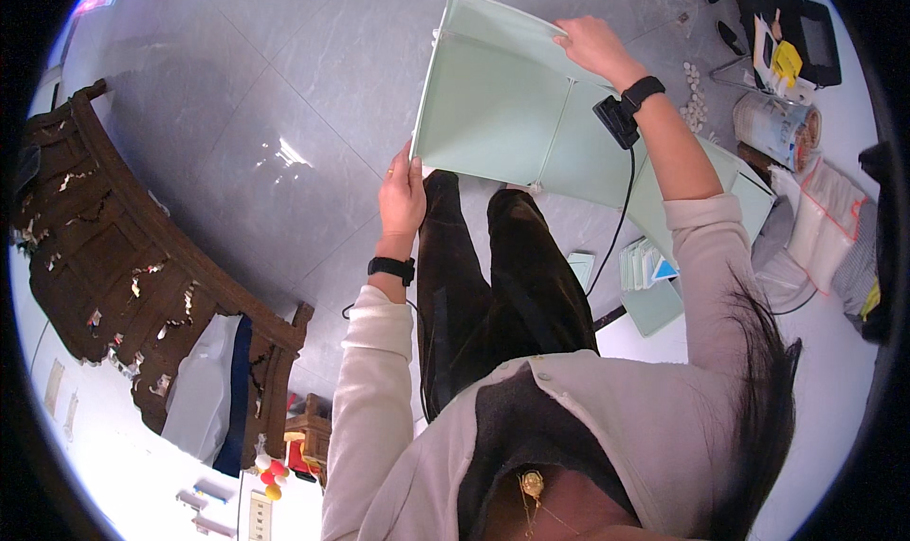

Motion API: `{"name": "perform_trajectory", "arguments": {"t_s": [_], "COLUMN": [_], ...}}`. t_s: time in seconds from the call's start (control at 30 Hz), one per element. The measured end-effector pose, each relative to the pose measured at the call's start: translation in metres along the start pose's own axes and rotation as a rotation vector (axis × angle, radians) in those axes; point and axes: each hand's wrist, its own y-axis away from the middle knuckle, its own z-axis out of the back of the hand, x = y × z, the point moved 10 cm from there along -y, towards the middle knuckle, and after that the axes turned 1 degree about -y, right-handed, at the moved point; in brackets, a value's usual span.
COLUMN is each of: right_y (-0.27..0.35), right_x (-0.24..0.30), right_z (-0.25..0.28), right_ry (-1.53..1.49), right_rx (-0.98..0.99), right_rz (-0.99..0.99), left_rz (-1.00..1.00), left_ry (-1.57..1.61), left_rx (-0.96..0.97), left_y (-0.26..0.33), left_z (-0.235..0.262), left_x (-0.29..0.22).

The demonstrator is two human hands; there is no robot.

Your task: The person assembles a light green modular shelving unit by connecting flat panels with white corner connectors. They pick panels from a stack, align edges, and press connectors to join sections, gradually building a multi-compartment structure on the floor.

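A large pale green panel (493,105) is held up in front of my knees, above the grey tiled floor. It looks like flat sections joined at seams, with a raised rim along its far and left edges. My left hand (402,195) is closed on its near left corner, thumb upward. Around its far right edge my right hand (599,50) is closed, with the fingertips partly hidden. More pale green panels (697,195) spread to the right under my right forearm; I cannot tell whether they are joined to the held one.
A dark carved wooden furniture piece (180,228) curves along the left. Small stacked green pieces (645,264) lie near my right side. Scattered white pieces (694,96), a printed roll (775,129) and a plastic-wrapped bundle (823,224) stand right. A black cable (627,200) hangs from my right wrist.
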Motion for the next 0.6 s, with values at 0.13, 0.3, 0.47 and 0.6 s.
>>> {"name": "perform_trajectory", "arguments": {"t_s": [0.13,0.3,0.47,0.6], "right_y": [0.0004,-0.0006,0.0009,-0.0005], "right_x": [0.0011,-0.0002,-0.0019,-0.0020], "right_z": [0.0023,0.0003,-0.0013,-0.0005], "right_ry": [-0.028,0.006,0.004,-0.003], "right_rx": [-0.052,-0.034,-0.030,-0.053], "right_rz": [0.027,0.034,0.023,0.031], "left_rz": [-0.005,-0.014,-0.019,-0.046], "left_ry": [0.033,0.075,0.041,0.057], "left_rx": [-0.006,-0.014,-0.040,-0.053], "left_y": [0.0000,-0.0009,-0.0004,0.0009], "left_z": [0.0010,0.0015,0.0027,0.0035], "left_x": [-0.0014,-0.0029,-0.0018,-0.0032]}}
